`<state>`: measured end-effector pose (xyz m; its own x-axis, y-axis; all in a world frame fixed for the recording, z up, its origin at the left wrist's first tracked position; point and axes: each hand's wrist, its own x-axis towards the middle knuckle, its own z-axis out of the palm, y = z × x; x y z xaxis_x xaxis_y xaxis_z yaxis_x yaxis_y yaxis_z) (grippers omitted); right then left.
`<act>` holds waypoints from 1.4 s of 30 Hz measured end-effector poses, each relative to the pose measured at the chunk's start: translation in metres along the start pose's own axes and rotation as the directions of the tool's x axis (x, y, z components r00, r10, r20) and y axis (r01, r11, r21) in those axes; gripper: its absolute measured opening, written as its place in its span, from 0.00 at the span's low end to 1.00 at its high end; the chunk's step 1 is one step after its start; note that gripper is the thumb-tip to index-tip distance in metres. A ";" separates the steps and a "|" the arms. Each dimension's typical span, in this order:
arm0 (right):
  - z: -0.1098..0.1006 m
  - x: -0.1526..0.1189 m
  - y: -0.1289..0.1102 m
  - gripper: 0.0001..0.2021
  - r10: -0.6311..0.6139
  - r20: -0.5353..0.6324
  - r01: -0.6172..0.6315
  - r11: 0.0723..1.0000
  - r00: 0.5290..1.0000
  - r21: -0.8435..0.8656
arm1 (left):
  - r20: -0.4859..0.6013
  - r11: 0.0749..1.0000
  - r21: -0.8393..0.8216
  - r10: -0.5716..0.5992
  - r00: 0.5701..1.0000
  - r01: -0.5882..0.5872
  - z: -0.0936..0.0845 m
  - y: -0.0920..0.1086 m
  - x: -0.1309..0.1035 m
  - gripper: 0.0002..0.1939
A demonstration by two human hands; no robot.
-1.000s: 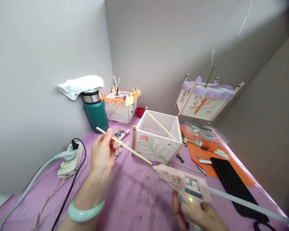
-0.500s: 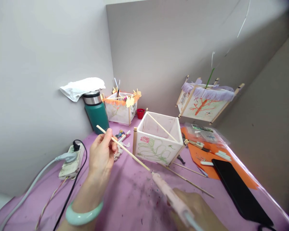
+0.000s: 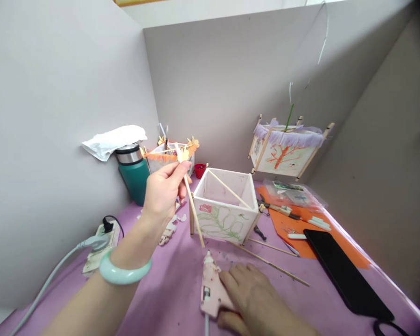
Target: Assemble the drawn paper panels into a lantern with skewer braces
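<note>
My left hand (image 3: 166, 189) pinches a thin wooden stick (image 3: 194, 212), which slants down so that its lower end hangs in front of the box's left corner. Low at the front, my right hand (image 3: 250, 289) is around the handle of a pink glue gun (image 3: 212, 284). The gun lies on its side, nozzle pointing away from me. Between and beyond my hands stands an open white box lantern (image 3: 227, 219) with a drawn red flower and green leaves. Another stick (image 3: 229, 187) runs diagonally across its top, and wooden posts stand at its corners.
Loose sticks (image 3: 269, 263) lie before the box. A black phone (image 3: 346, 275) and orange sheet (image 3: 276, 224) are on the right. A finished lantern (image 3: 283, 156) hangs behind. Left are a green bottle (image 3: 135, 179), a decorated box (image 3: 157, 163) and a power strip (image 3: 101, 247).
My left hand has moved up and right, swinging the stick steeper and away from the nozzle. The glue gun has turned and come down flat onto the table under my right hand.
</note>
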<state>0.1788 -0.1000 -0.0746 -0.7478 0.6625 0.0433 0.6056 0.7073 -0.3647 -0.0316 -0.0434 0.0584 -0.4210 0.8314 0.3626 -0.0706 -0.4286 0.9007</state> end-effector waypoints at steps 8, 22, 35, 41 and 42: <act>-0.060 -0.001 0.035 0.09 -0.084 -0.585 0.096 0.995 0.806 -0.011 | 0.196 0.979 0.068 0.177 0.964 -0.194 0.048 0.034 0.052 0.11; -0.109 0.100 0.121 0.15 0.409 -0.756 -0.109 0.903 0.510 0.415 | 0.530 0.770 0.579 -0.105 0.842 -0.268 0.095 0.000 0.101 0.15; -0.099 0.140 0.148 0.22 0.462 -0.724 -0.014 0.848 0.512 0.531 | 0.521 0.579 0.761 -0.281 0.806 -0.291 0.098 -0.016 0.098 0.17; -0.095 0.147 0.158 0.19 0.476 -0.680 0.080 0.785 0.557 0.615 | 0.553 0.523 0.782 -0.332 0.764 -0.339 0.098 -0.029 0.102 0.18; -0.096 0.147 0.159 0.19 0.476 -0.680 0.087 0.781 0.558 0.619 | 0.555 0.520 0.785 -0.345 0.757 -0.338 0.098 -0.031 0.102 0.18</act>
<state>0.1914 0.1333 -0.0370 0.0561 0.8741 0.4825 0.2389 0.4575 -0.8565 0.0164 0.0897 0.0911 0.2073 0.9735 0.0964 0.8152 -0.2264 0.5330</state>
